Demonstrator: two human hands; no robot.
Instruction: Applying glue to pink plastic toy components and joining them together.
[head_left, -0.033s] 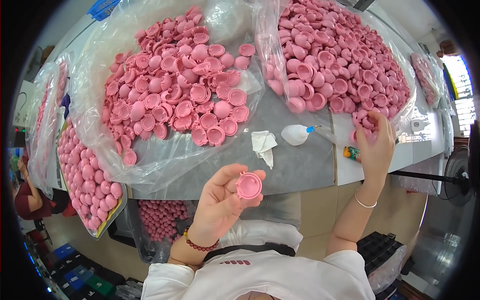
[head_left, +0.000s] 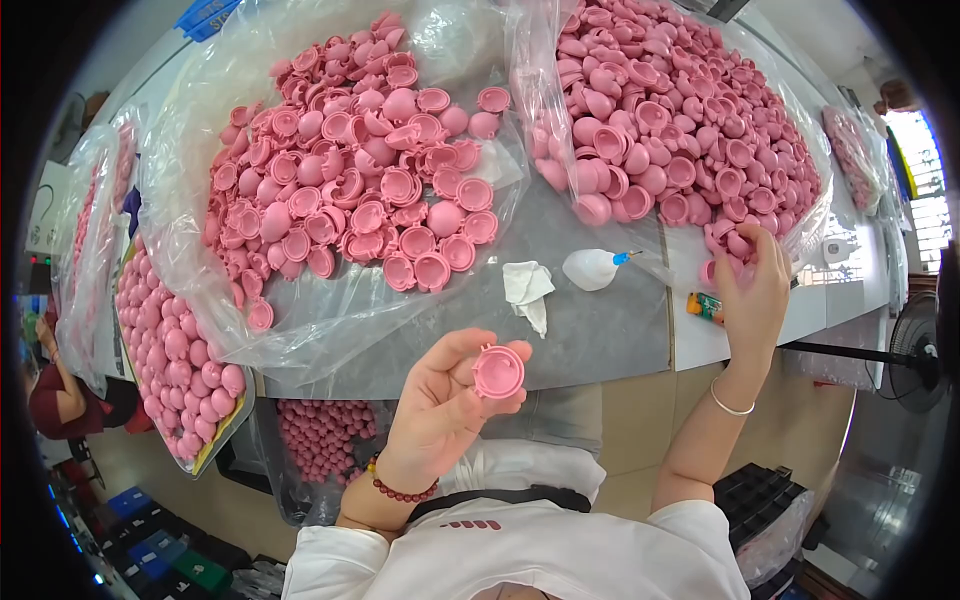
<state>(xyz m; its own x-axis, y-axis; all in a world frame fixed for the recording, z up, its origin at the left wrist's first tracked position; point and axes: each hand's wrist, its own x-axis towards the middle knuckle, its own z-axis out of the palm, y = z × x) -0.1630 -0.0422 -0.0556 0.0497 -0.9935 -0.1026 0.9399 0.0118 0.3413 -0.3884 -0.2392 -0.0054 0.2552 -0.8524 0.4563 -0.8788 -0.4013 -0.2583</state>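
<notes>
My left hand holds up a pink plastic half shell before my body, between thumb and fingers. Its round hollow side faces up. Over on the right, my right hand is at the near edge of a big heap of pink half shells, its thumb and fingers closed round a pink shell piece; part of it is hidden by the fingers. A smaller heap of pink half shells lies on clear plastic at the left, hollow sides facing various ways.
A white squeeze bottle with a blue needle tip lies mid-table beside a crumpled white cloth. A small green and orange tube is near my right wrist. A tray of pink balls stands left. A fan is at far right.
</notes>
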